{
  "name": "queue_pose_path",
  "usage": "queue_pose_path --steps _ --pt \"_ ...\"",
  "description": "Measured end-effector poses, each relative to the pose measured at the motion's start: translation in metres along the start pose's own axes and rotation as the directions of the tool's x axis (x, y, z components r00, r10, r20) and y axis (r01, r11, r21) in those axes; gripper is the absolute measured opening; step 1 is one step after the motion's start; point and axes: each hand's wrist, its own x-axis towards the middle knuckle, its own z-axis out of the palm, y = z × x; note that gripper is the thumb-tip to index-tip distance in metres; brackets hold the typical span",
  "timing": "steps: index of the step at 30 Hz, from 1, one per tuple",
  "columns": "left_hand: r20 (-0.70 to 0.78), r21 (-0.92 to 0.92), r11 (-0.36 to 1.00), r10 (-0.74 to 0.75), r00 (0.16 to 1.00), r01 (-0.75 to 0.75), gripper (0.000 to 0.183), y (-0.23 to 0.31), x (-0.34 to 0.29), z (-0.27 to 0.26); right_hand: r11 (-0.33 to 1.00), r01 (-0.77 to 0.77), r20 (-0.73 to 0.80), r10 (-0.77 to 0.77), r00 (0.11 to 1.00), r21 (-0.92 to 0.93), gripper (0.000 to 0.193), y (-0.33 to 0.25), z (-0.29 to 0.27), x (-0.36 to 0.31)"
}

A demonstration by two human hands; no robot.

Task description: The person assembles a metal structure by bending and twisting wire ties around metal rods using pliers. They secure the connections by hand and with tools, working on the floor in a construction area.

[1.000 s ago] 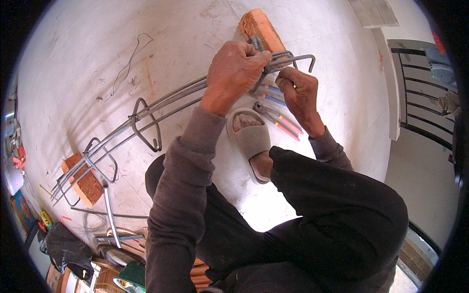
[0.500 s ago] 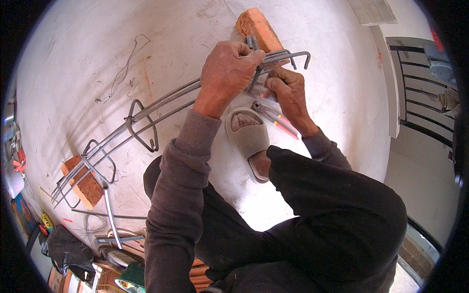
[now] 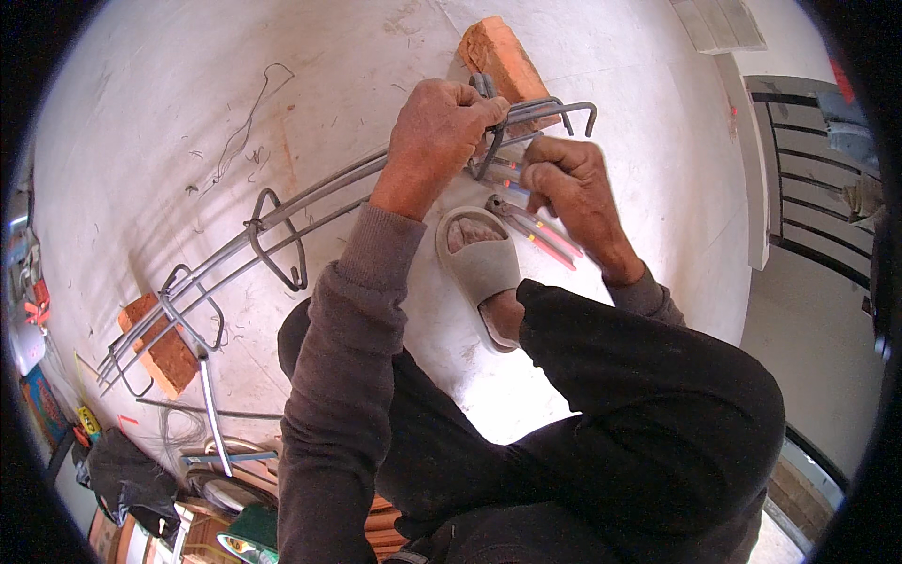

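A long cage of thin steel bars (image 3: pixel 324 195) runs from lower left to upper right, with bent stirrups (image 3: pixel 274 240) around it. My left hand (image 3: pixel 434 141) pinches a stirrup against the bars near the cage's upper right end. Just below that end, my right hand (image 3: pixel 575 188) is closed, thumb against curled fingers, slightly apart from the bars. Whatever it may hold is too small to see. Pincers with red handles (image 3: pixel 540 235) lie on the floor between my right hand and my sandalled foot (image 3: pixel 479 258).
One brick (image 3: pixel 507 66) supports the cage's upper right end and another brick (image 3: pixel 160 352) its lower left. A loop of thin wire (image 3: pixel 246 122) lies on the floor. A metal tube (image 3: pixel 214 414) rests by the lower brick. Black railings (image 3: pixel 817 179) stand at right.
My right hand has drawn away from the bars, toward the right and slightly down. My left hand stays on the stirrup.
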Motion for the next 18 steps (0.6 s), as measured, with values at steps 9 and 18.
queue_pose_path --steps 9,18 --pt "0.057 -0.046 0.999 0.009 0.998 -0.007 0.035 -0.004 -0.003 -0.001 0.389 0.338 -0.003 -0.660 0.751 -0.857 0.006 0.010 -0.021 0.026" --pt "0.051 0.009 0.998 0.055 0.997 -0.055 0.034 -0.011 -0.002 0.000 0.089 0.419 0.236 -0.713 0.660 -0.904 0.010 -0.004 -0.034 0.068"
